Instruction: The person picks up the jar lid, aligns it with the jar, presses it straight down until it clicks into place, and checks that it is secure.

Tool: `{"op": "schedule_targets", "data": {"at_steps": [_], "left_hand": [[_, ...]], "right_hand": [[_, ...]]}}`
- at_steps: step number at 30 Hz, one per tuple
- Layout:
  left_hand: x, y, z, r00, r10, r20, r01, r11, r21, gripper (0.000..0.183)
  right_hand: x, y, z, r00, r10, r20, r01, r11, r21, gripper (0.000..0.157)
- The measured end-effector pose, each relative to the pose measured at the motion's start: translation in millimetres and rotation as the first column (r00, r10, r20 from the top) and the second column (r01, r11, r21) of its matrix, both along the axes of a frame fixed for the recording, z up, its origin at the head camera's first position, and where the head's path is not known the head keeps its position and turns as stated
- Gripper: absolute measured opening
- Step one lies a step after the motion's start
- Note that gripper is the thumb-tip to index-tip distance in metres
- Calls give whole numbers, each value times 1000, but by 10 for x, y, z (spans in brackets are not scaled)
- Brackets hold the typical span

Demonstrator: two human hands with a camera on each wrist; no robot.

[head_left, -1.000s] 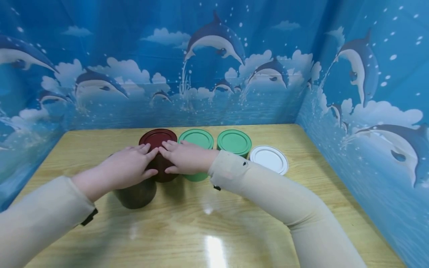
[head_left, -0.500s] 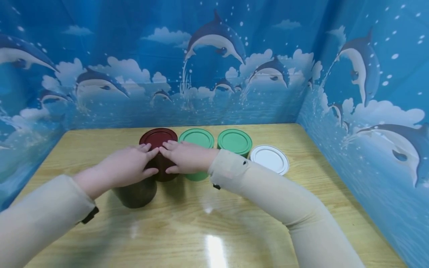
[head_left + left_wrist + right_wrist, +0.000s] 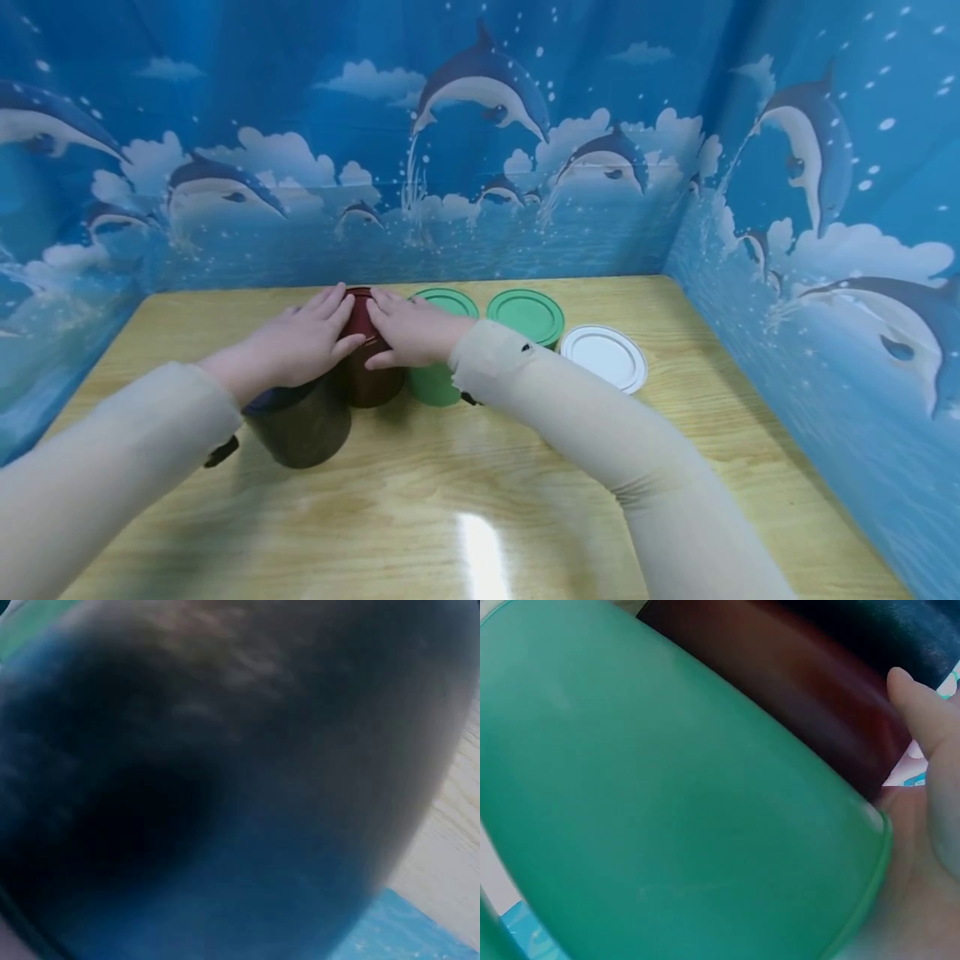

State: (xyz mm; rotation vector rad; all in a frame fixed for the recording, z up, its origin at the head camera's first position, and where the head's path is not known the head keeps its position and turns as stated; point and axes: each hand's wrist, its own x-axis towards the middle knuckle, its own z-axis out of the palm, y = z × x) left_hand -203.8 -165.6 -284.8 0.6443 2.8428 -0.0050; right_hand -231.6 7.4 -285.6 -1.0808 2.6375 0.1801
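Note:
A dark red canister [image 3: 369,379] stands upright in the head view, with a dark canister [image 3: 300,425] on its near left and a green canister [image 3: 437,383] on its right. My left hand [image 3: 303,333] rests over the left part of the red lid, fingers fairly straight. From the right, my right hand [image 3: 412,329] lies on the same lid with extended fingers. The two hands nearly meet, and they hide much of the lid. The dark canister [image 3: 300,750] fills the left wrist view, blurred. In the right wrist view, my right thumb [image 3: 911,694] is beside the red canister [image 3: 817,682].
Right of these stand another canister with a green lid [image 3: 525,315] and a white lid [image 3: 603,358], whose underside is hidden. The wooden table [image 3: 420,508] meets a blue dolphin-print curtain [image 3: 300,208] at the back and sides.
Both hands have moved slightly forward and up over the red lid, covering its sides. More of the dark canister's rim shows beneath my left wrist. The canisters appear to stay put.

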Motion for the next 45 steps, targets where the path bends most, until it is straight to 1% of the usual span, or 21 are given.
{"op": "schedule_targets", "data": {"at_steps": [3,6,12,20,26,30,38,42,45], "left_hand": [[-38,-27,-27,999,-36,31,34,998,50,81],[-53,-69,-39,997,-55,53,51,995,87,86],[-46,-101,-56,995,-95,36,92,993,71,92],[-27,-87,-43,994,-106,36,103,993,64,90],[-26,-67,-34,994,-101,43,98,992,74,89],[-4,-45,-40,996,-83,30,81,995,52,87],[135,67,-41,999,-1,-34,0,1000,-31,80],[159,95,-8,998,6,-70,-9,999,-42,77],[159,107,25,994,-8,-105,2,999,-50,75]], "right_hand": [[-9,-3,-32,1000,2,-14,-2,1000,8,85],[-5,-10,-49,999,15,-28,-15,1000,10,83],[8,-20,-47,998,29,-52,-28,999,18,77],[19,-38,-24,996,30,-78,-27,998,50,77],[36,-51,-10,996,18,-93,-12,997,72,75],[29,-70,-48,994,12,-113,-1,995,101,75],[53,-116,-100,988,11,-156,11,990,138,75],[62,-116,-77,983,28,-183,-1,990,144,75],[66,-105,-46,982,32,-186,-5,990,141,75]]}}
